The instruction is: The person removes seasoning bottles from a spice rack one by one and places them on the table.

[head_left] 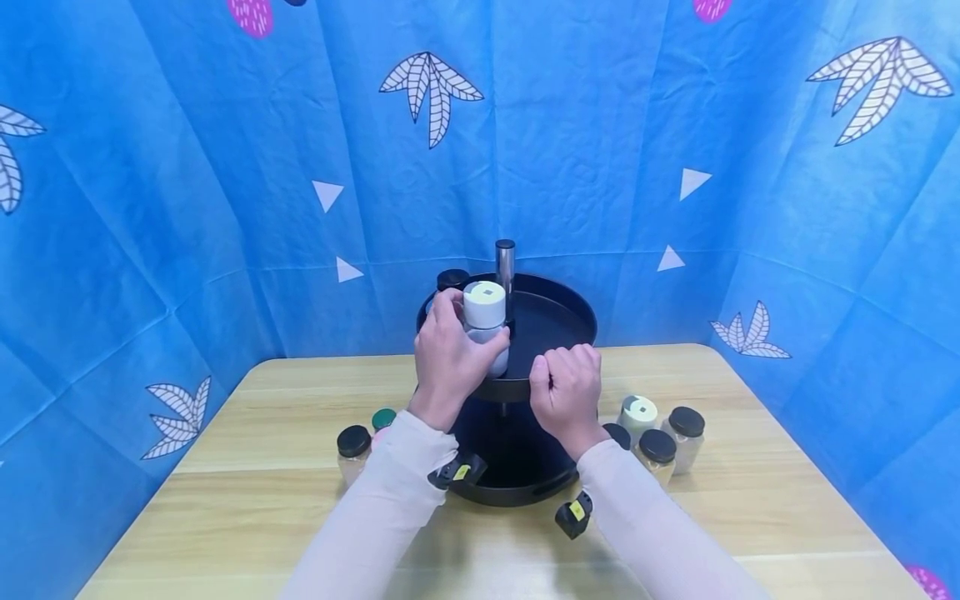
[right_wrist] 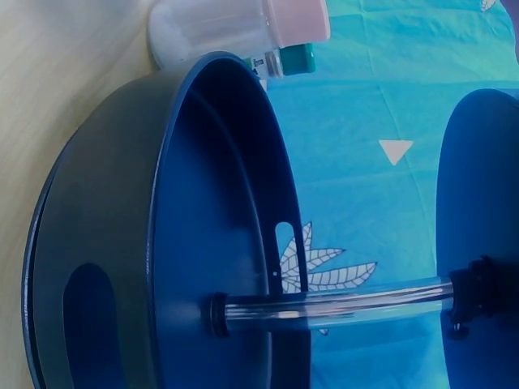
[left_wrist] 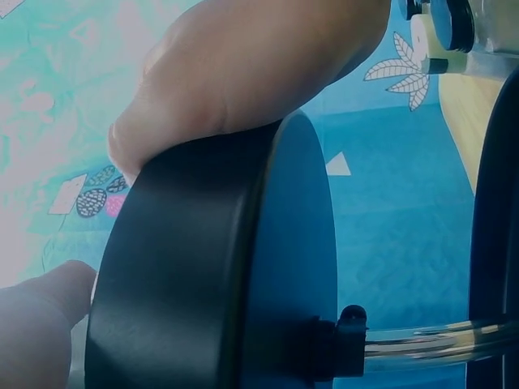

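A two-tier round black rack has an upper tray (head_left: 555, 292) and a lower tray (head_left: 495, 497), joined by a metal post (head_left: 505, 262). My left hand (head_left: 453, 350) holds a white-lidded jar (head_left: 484, 307) over the left part of the upper tray, thumb on the near side. Whether its base touches the tray is hidden. My right hand (head_left: 566, 387) grips the upper tray's front right rim; its fingers are curled in the head view. In the left wrist view the right hand (left_wrist: 259, 73) lies against the tray's outer wall (left_wrist: 178, 259).
Behind my left hand a black-lidded jar (head_left: 452, 279) stands on the upper tray. Left of the rack are a black-lidded jar (head_left: 353, 446) and a green-lidded one (head_left: 383, 418). On the right stand several jars, one with a white lid (head_left: 640, 410). Blue cloth (head_left: 570, 150) hangs behind.
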Demonstrator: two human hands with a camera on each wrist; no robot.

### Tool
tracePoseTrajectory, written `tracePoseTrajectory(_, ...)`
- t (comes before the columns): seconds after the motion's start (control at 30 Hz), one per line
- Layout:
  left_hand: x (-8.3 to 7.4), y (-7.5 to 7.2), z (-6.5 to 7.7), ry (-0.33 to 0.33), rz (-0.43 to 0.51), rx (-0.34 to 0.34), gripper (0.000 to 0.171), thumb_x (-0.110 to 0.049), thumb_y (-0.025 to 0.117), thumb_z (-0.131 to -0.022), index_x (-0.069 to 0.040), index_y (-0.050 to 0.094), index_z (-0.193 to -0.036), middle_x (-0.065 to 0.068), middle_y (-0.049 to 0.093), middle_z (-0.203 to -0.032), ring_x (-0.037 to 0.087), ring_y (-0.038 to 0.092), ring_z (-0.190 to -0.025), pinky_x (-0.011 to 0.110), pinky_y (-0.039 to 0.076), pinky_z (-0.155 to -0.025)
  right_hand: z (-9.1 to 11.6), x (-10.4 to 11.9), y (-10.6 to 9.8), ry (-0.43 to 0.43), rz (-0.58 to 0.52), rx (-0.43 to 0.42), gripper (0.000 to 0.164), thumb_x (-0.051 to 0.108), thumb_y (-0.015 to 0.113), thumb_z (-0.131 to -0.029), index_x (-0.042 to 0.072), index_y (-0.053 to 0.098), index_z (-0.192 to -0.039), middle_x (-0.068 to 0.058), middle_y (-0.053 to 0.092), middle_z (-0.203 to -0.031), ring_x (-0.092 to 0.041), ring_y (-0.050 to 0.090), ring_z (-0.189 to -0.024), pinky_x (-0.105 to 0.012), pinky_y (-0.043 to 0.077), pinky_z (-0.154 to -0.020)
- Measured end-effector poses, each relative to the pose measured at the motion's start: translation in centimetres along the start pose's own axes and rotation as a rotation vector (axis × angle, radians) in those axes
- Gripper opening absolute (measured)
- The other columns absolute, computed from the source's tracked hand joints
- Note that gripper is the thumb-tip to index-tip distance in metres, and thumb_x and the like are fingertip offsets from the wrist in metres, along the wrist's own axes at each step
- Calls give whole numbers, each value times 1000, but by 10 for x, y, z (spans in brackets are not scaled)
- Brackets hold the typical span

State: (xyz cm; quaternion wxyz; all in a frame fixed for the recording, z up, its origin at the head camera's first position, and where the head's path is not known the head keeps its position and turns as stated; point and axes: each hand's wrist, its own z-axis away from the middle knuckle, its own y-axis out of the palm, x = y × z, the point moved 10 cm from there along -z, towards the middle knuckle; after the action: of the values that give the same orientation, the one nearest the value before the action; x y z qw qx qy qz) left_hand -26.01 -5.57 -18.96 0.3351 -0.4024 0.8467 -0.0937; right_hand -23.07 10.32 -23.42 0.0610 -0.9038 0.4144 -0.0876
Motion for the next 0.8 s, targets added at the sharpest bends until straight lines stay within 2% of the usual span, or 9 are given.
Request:
tracePoseTrajectory(0.5, 3, -2, -3, -41, 14, 19, 65, -31, 79, -70, -1, 46, -119, 17, 62, -104, 28, 60, -90, 45, 57, -76, 0, 0, 0, -6, 3, -2, 37, 16, 40, -87, 7, 38, -51, -5, 35, -47, -24, 35, -49, -42, 35, -55)
tracePoseTrajectory(0.8, 1, -4, -4, -36, 12, 25, 67, -29, 79, -70, 1, 46, -120, 19, 62, -105, 30, 60, -91, 47, 57, -76, 0, 0, 0, -4, 0, -5, 37, 16, 40, -87, 7, 38, -51, -6, 35, -47, -24, 35, -49, -42, 35, -55)
